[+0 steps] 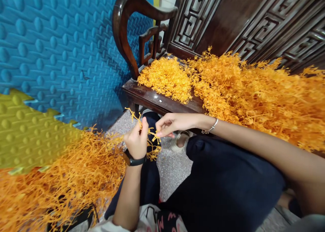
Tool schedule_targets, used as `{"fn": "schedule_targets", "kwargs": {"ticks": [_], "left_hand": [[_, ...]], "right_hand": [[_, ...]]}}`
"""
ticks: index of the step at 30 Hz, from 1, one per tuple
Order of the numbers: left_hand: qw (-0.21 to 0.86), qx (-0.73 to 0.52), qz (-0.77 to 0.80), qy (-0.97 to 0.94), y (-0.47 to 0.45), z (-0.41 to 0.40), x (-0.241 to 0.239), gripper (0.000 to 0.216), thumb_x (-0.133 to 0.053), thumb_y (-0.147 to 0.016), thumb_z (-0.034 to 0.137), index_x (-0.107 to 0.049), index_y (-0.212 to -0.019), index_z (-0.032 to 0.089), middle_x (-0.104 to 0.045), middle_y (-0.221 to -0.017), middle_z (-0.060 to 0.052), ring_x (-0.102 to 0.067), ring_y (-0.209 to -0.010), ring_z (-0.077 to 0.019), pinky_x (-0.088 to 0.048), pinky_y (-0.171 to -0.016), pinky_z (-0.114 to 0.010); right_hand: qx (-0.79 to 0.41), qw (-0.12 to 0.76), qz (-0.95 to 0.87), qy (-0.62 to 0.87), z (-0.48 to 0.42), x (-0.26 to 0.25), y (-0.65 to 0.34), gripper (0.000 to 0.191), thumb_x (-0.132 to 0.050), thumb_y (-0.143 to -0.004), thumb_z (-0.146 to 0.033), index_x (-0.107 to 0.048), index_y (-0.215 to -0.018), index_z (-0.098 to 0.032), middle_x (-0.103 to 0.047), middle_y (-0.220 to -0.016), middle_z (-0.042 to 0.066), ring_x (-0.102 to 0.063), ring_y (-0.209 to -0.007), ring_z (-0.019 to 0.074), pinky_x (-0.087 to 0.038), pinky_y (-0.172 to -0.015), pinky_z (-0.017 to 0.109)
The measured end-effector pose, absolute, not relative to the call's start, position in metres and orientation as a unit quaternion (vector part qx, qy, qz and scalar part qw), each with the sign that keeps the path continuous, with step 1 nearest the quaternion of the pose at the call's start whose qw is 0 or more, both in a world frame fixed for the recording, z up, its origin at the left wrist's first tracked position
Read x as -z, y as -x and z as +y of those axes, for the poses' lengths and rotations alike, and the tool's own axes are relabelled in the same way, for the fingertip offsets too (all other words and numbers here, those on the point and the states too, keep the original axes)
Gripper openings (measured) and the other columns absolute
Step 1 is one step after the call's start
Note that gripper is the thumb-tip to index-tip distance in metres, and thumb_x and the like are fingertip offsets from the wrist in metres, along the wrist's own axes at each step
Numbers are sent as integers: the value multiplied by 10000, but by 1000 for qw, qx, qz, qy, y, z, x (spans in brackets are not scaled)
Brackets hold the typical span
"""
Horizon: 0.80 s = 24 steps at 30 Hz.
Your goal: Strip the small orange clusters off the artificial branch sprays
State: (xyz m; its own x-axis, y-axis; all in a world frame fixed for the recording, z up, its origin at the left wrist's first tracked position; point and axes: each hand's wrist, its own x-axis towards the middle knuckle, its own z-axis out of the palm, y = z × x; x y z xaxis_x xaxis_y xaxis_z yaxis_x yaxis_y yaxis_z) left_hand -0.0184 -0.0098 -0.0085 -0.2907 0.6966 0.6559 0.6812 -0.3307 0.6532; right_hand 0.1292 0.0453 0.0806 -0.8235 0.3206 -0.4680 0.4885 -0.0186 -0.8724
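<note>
Orange, thin-branched, plastic-looking sprig (153, 153) was gripped in the closed left hand (137, 140) and pinched by the right hand (169, 123), before the glossy dark-wood bench's (146, 93) front edge, the small yellow-orange heap (164, 78) at the seat's left end seemingly done, the bulky orange mass (243, 89) alongside seemingly unworked.

Navy trousers (223, 177), a pale top (146, 220) (pink lettering (161, 222)), a black wristband (137, 161) — and a silver bangle (214, 126).

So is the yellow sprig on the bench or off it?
Off: the left hand grips the sprig and the right hand pinches it, in front of the bench.
</note>
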Motion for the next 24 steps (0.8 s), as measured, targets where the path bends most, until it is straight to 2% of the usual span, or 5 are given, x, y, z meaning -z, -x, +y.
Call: {"fn": "schedule_targets", "kwargs": {"ticks": [5,15,20,22,24], "left_hand": [[-18,-543,573,-614,8,-15,8,340,-497,-832,218,-491,-500,147,-332,-387,60,-233,-342,-40,-200,-413,-234],[-63,-500,608,-613,1,-19,10,338,-438,-864,219,-548,-552,147,-424,-410,19,-328,-369,-71,-217,-452,-255],[-14,-461,658,-596,6,-9,14,368,-402,-868,289,-574,-574,150,-382,-400,19,-287,-371,-84,-197,-460,-261],[15,-427,728,-536,31,1,24,373,-403,-851,325,-556,-554,158,-343,-398,23,-257,-381,-95,-177,-467,-269],[50,-395,790,-466,66,12,38,397,-399,-830,306,-457,-459,178,-274,-380,31,-226,-383,-100,-160,-471,-274]], "right_hand": [[639,160,716,-232,52,-89,-131,218,-547,-814,-212,-497,-632,-103,-432,-532,-56,-388,-468,13,-309,-494,173],[613,205,739,-189,57,-93,-128,197,-557,-808,-202,-505,-646,-103,-408,-531,-60,-389,-490,19,-315,-504,163],[587,204,757,-203,52,-96,-126,214,-559,-788,-171,-478,-601,-105,-415,-541,-55,-379,-512,23,-297,-515,164],[604,247,737,-174,42,-92,-127,161,-553,-782,-165,-515,-639,-101,-440,-563,-50,-390,-528,27,-303,-525,164],[603,290,726,-158,32,-85,-129,128,-543,-784,-174,-552,-683,-97,-466,-578,-41,-420,-544,38,-325,-542,171]]}}
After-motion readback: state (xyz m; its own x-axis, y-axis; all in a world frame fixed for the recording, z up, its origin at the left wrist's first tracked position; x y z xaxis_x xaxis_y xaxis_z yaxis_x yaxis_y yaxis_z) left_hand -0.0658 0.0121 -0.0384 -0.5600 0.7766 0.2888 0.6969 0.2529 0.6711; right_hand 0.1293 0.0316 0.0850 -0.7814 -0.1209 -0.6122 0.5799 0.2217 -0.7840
